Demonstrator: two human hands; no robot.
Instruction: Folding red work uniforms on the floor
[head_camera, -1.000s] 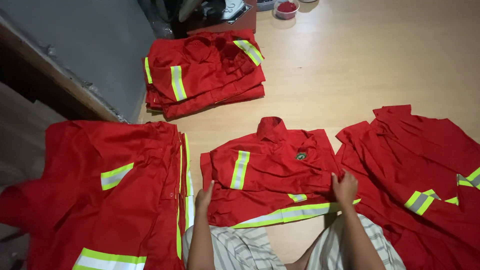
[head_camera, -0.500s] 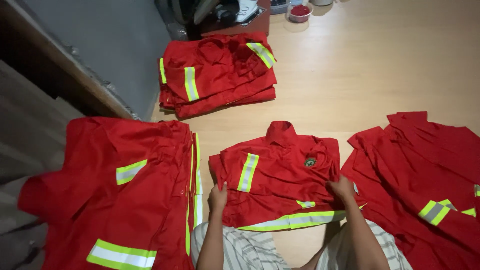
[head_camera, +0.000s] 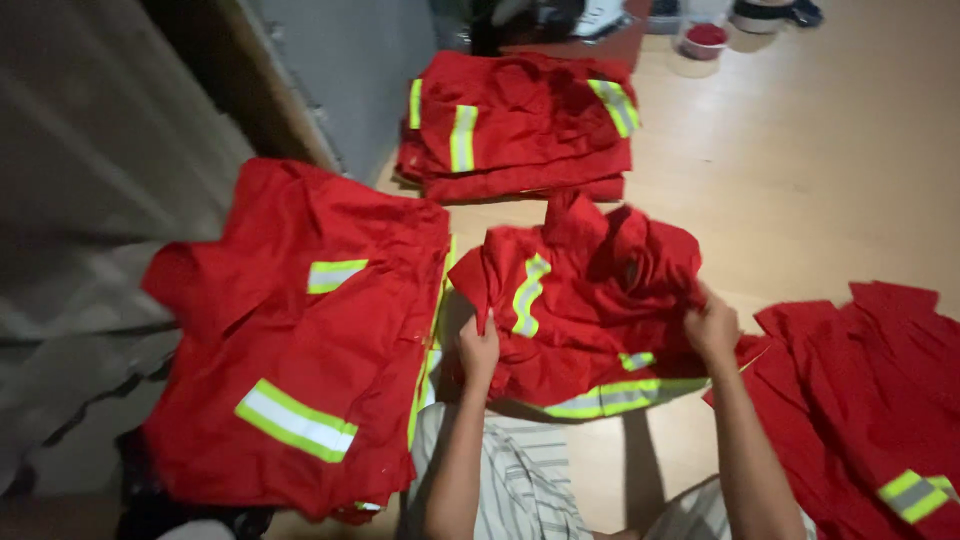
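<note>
While both hands lift the folded red jacket (head_camera: 585, 310) off the wooden floor (head_camera: 830, 190) | left hand (head_camera: 480, 352) fingers pinch its left edge, right hand (head_camera: 712, 325) grips right edge | advice: keep both sides level so folds hold

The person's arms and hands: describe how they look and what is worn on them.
Both forearms are bare, with no sleeves in view. The left hand and right hand wear no gloves; no watch or ring shows. Striped light trousers cover the legs below.

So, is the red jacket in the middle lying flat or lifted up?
Lifted. The left hand and right hand grip the red jacket at its sides, and its upper part is bunched and raised off the wooden floor.
</note>
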